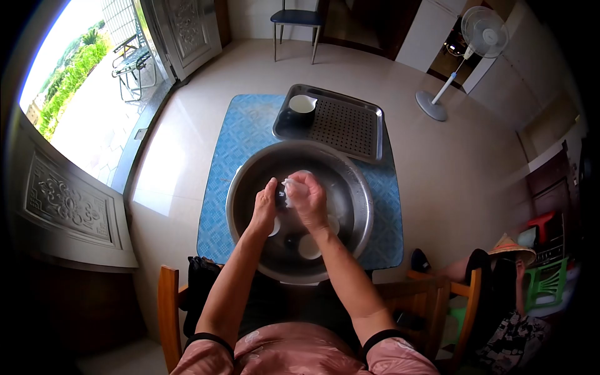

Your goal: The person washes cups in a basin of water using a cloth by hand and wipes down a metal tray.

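The work in hand looks like wiping small vessels inside a wide metal basin (360, 203), and the step under way is probably the cleaning of one dark piece (281, 199) held over the middle of it. The left hand (265, 204) appears to close around this piece from its outer side, thumb up and fingers curled behind. The right hand (308, 197) bunches its fingers over a crumpled white cloth (289, 184), pressed against the piece or just beside it; blur and the curled fingers hide the exact contact.

As a judgement, the next move calls for a firm left-hand hold while the right hand works the white material around the wall and rim, with enough care that a wet surface does not slip.

The piece itself lies between the two hands, above the basin's floor. It is dark, nearly black, with a small pale mark facing the wearer, and is probably a cup, though too little of it shows to be sure of its shape or tilt.

Nearer the wearer than the right hand, a pale round piece (309, 247) lies low in the basin. Another pale edge (275, 227) peeps out just beside the left wrist. Beyond both hands, at the far side of the blue-patterned counter (240, 128), a perforated metal tray (350, 128) carries a spouted vessel (302, 105), dark outside and white within.
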`<state>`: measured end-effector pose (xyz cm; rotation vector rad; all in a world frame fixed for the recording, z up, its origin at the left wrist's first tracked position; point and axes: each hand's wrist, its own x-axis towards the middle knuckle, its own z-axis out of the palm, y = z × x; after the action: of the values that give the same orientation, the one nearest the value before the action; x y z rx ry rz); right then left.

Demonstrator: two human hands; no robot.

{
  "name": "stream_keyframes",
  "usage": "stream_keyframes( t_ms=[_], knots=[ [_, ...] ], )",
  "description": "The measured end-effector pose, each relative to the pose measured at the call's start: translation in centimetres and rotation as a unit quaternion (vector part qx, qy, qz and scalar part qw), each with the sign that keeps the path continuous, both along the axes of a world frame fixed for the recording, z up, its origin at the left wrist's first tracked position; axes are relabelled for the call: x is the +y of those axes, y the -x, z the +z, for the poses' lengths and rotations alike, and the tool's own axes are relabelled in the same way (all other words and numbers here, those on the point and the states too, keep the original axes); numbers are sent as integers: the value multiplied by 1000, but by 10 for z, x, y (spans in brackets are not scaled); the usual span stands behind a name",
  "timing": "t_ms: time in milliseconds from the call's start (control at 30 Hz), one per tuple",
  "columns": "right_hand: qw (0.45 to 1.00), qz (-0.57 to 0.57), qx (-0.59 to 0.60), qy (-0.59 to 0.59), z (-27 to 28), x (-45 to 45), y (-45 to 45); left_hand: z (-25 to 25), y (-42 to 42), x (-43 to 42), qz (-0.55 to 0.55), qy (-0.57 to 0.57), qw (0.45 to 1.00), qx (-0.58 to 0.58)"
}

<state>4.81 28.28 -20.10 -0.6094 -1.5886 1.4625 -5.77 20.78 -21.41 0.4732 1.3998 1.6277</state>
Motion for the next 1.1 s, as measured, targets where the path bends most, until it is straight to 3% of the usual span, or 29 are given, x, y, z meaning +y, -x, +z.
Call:
stream_keyframes(
  t_ms=[133,200,300,467,567,733,867,967,1033,1100],
  knots=[
    [979,-131,-16,-154,7,-2,1,0,-1,4,27,33,997,-67],
    [964,-179,-65,-188,0,5,-3,7,2,2,-12,-16,988,-156],
    [969,-216,-69,-98,-2,12,-4,9,5,1,-53,-54,977,-199],
    [994,-47,81,60,16,3,-6,2,8,0,-38,-62,971,-227],
    [989,54,102,91,19,-3,-8,9,6,-2,-8,-23,976,-217],
    [978,-63,-35,-197,21,-5,-1,-9,9,3,60,40,982,-172],
    [970,-129,-80,-188,10,0,0,-11,6,8,85,18,979,-184],
    [964,-171,-105,-175,3,10,-5,-4,9,1,22,-16,988,-154],
    [973,-170,-106,-116,3,13,-5,-13,12,3,46,20,998,30],
    [981,-142,-116,-60,5,12,-7,-11,9,3,75,62,966,239]
  ],
)
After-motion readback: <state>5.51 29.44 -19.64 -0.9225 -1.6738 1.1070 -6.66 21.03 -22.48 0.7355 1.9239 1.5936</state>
